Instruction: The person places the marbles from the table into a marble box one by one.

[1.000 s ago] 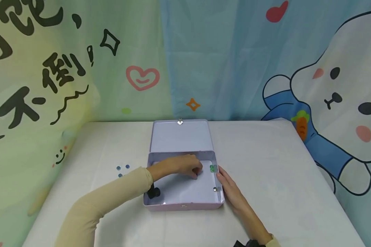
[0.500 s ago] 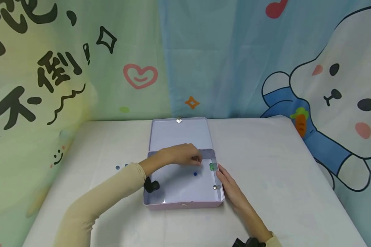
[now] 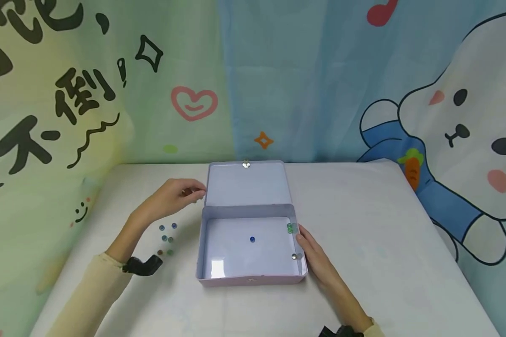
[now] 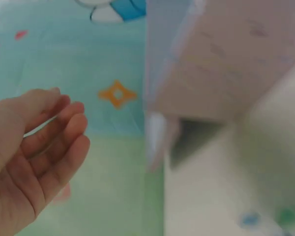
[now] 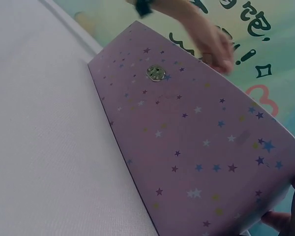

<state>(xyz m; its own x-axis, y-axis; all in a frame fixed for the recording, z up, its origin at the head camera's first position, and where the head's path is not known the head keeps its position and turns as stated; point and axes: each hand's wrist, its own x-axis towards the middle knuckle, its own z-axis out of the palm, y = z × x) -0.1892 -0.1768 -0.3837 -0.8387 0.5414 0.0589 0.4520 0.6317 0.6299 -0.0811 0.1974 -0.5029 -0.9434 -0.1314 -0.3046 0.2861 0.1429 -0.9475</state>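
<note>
The left hand (image 3: pixel 173 199), empty and loosely bent, hovers left of the box (image 3: pixel 227 282); the right hand (image 3: pixel 316 257), fingers extended, touches its right wall.

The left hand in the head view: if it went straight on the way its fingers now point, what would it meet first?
The left hand would most likely meet the left edge of the raised lid. Depth is unclear, though, so it might instead pass over or in front.

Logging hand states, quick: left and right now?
Left hand: open, fingers loosely bent, nothing visible in it, beside the open lid.
Right hand: open, fingers resting against the right side of the box.
</note>
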